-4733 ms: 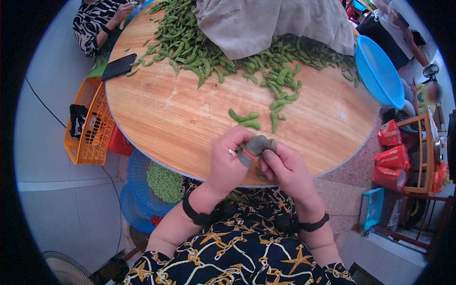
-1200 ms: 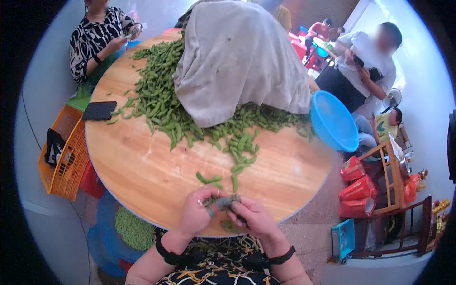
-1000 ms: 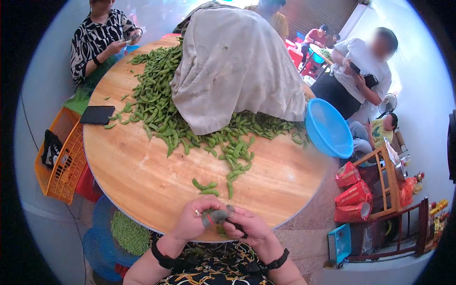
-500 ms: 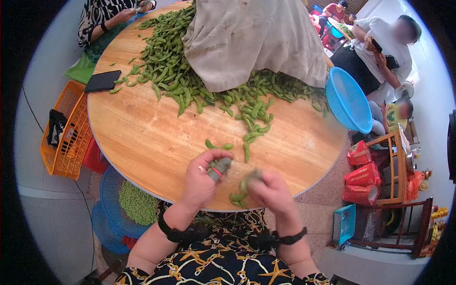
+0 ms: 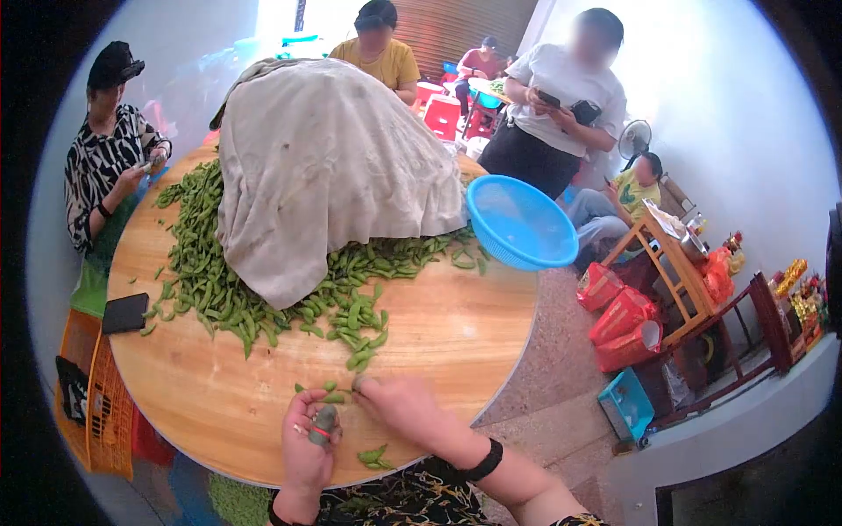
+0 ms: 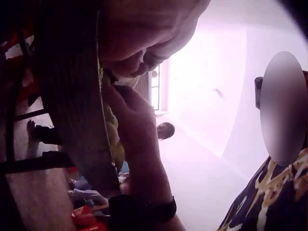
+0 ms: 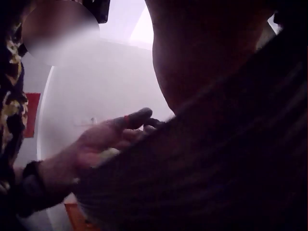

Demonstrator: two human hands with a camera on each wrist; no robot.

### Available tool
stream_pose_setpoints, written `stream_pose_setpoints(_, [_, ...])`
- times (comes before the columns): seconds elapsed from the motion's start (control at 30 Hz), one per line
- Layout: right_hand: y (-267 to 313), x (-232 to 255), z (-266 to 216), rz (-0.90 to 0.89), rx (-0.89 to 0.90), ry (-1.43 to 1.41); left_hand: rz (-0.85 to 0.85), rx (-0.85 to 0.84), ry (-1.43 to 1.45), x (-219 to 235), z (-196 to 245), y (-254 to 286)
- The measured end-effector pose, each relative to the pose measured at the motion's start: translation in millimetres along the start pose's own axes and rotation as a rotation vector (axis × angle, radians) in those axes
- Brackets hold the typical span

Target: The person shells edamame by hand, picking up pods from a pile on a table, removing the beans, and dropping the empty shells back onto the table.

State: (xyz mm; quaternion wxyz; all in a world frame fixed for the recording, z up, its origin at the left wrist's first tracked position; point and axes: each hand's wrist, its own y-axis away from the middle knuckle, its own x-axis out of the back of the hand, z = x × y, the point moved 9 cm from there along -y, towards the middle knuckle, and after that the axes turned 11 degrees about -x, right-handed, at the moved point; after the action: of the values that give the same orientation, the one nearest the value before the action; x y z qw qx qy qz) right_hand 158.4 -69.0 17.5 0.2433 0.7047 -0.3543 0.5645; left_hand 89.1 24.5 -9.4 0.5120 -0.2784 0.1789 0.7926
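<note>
In the head view the left hand (image 5: pixel 307 447) is raised over the table's near edge, palm up, fingers loosely bent. Its thumb wears a grey cover (image 5: pixel 323 423) with a red band and stands apart from the fingers. A pale green bit (image 7: pixel 108 153) shows by the palm in the right wrist view. The right hand (image 5: pixel 405 410), slightly blurred, reaches across with its covered fingertips beside a few loose pods (image 5: pixel 333 397); whether they touch is unclear. More pods (image 5: pixel 374 457) lie below the right hand. Beyond is a large pod heap (image 5: pixel 197 254), partly under a grey cloth (image 5: pixel 324 167).
A blue basket (image 5: pixel 522 223) sits at the table's right edge, a black phone (image 5: pixel 125 313) at the left. Below left are an orange crate (image 5: pixel 110 412) and shelled beans (image 5: pixel 237 501). Red bags (image 5: pixel 624 316) stand on the floor at right. Several people are around.
The right hand has moved up and left from the near pods to the loose pods beyond the left hand. The left thumb has lifted upright. The head view has swung up and right.
</note>
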Motion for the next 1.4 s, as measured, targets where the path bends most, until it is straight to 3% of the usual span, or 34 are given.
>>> stream_pose_setpoints(0.07, [9.0, 16.1, 4.8, 0.151, -0.039, -0.424, 0.06, 0.006, 0.008, -0.3, 2.1, 0.4])
stream_pose_setpoints(0.1, [12.9, 16.7, 2.5, 0.159, -0.04, -0.423, 0.053, 0.004, 0.008, -1.9, 2.3, -0.1])
stream_pose_setpoints(0.17, [18.6, 6.5, 5.1, -0.018, -0.153, -0.995, 0.029, 0.068, -0.034, -0.7, -6.2, 3.6])
stream_pose_setpoints(0.33, [23.4, -13.2, -2.9, -0.258, -0.257, -1.024, -0.026, -0.147, -0.242, 16.4, 0.4, 0.3])
stream_pose_setpoints(0.4, [29.5, -41.1, -13.0, -0.481, -0.27, -1.29, -0.013, -0.166, -0.251, 14.1, 2.8, 1.7])
stream_pose_setpoints(0.53, [30.4, -24.9, -10.3, -0.272, -0.224, -1.2, -0.006, -0.128, -0.204, 6.5, 3.6, 2.4])
stream_pose_setpoints(0.6, [34.7, -29.7, -18.7, -0.513, -0.294, -1.331, -0.018, -0.103, -0.207, 5.3, 3.4, 2.3])
stream_pose_setpoints(0.63, [34.9, -24.1, -18.4, -0.513, -0.295, -1.332, 0.006, -0.112, -0.217, 7.7, 4.4, 2.0])
stream_pose_setpoints(0.7, [44.2, -28.3, -25.4, -0.709, -0.386, -1.53, 0.04, -0.107, -0.235, 11.3, 5.3, 2.0])
stream_pose_setpoints(0.77, [41.7, -40.6, -22.3, -0.666, -0.302, -1.494, 0.005, -0.209, -0.521, 8.0, 20.5, 1.7])
stream_pose_setpoints(0.83, [40.8, -41.4, -19.4, -0.653, -0.44, -1.538, -0.043, -0.307, -0.707, 7.0, 24.1, 0.9])
stream_pose_setpoints(0.93, [37.7, -42.9, -19.2, -0.614, -0.358, -1.547, -0.025, -0.255, -0.661, 10.9, 21.0, 3.5])
stream_pose_setpoints(1.0, [40.4, -44.7, -22.3, -0.692, -0.373, -1.709, -0.137, -0.126, -0.357, 2.2, 6.6, 1.2])
stream_pose_setpoints(1.03, [42.5, -44.3, -22.7, -0.716, -0.375, -1.716, -0.117, -0.119, -0.366, 5.0, 7.1, 0.3])
stream_pose_setpoints(1.1, [49.3, -44.8, -27.6, -0.845, -0.479, -1.999, -0.277, -0.029, -0.14, -10.1, 1.2, 3.0])
stream_pose_setpoints(1.13, [51.1, -42.5, -28.7, -0.86, -0.479, -2.003, -0.265, -0.027, -0.147, -8.9, 2.4, 3.9])
stream_pose_setpoints(1.2, [48.3, -40.6, -19.3, -0.734, -0.489, -1.769, -0.192, 0.168, -0.124, -2.4, -11.7, 6.9])
stream_pose_setpoints(1.23, [45.7, -38.7, -13.8, -0.623, -0.461, -1.647, -0.184, 0.171, -0.128, -3.9, -13.2, 7.1])
stream_pose_setpoints(1.27, [47.1, -41.4, -16.6, -0.631, -0.462, -1.65, -0.23, -0.001, -0.286, -9.2, -2.6, 3.4])
stream_pose_setpoints(1.3, [40.6, -28.8, -9.1, -0.397, -0.373, -1.426, -0.273, -0.175, -0.443, -16.0, 8.1, 2.5])
stream_pose_setpoints(1.33, [37.1, -12.7, -4.9, -0.173, -0.282, -1.194, -0.265, -0.174, -0.445, -16.2, 5.4, 2.8])
stream_pose_setpoints(1.4, [35.4, -15.0, -2.2, -0.118, -0.271, -1.154, -0.118, -0.187, -0.481, -2.6, 5.6, 0.6])
